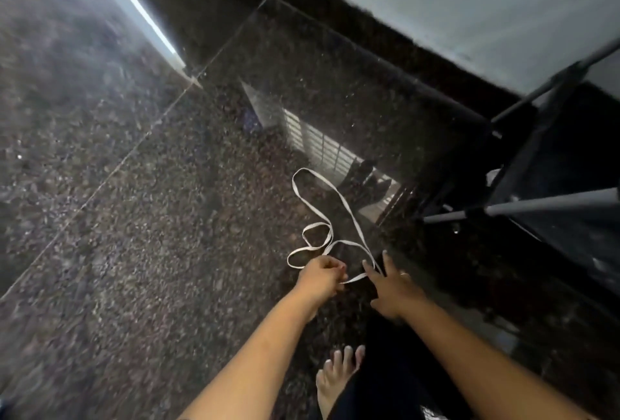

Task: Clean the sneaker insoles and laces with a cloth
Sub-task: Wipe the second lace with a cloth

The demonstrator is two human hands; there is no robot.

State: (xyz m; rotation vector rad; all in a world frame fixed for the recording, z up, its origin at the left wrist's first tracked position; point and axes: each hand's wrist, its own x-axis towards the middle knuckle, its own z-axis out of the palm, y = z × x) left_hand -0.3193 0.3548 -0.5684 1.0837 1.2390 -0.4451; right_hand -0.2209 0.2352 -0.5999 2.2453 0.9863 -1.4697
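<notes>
Two bare forearms [268,352] reach down from the frame's lower edge, a bare foot [337,376] between them, toes towards the work

Dark speckled polished stone floor [151,218] fills most of the view; glossy, with a window reflected in it. Pale grey wall [469,0] with dark skirting at upper right. Black metal-framed rack [543,137] stands at right, its lower bar near the lace

Long flat white shoelace [349,211] lies on the floor in several loose loops that cross one another, just ahead of both hands. No cloth, insole or sneaker in view

Left hand [320,273]: curled, pinching one strand of the lace. Right hand [392,287]: fingers [371,270] straight and spread, holding nothing, laid over a strand; whether they press it, cannot tell

Risks, as judged:
- Pulling from the pinch while the loops cross could draw them into a knot
- If the right hand does pin the strand, a pull against it would tighten a loop, not free it
- A lace dragged over bare floor may pick up grit, undoing any wiping
- A free end could swing under the rack bar and snag
- The foot is close; a shift of weight could trap a loop
</notes>
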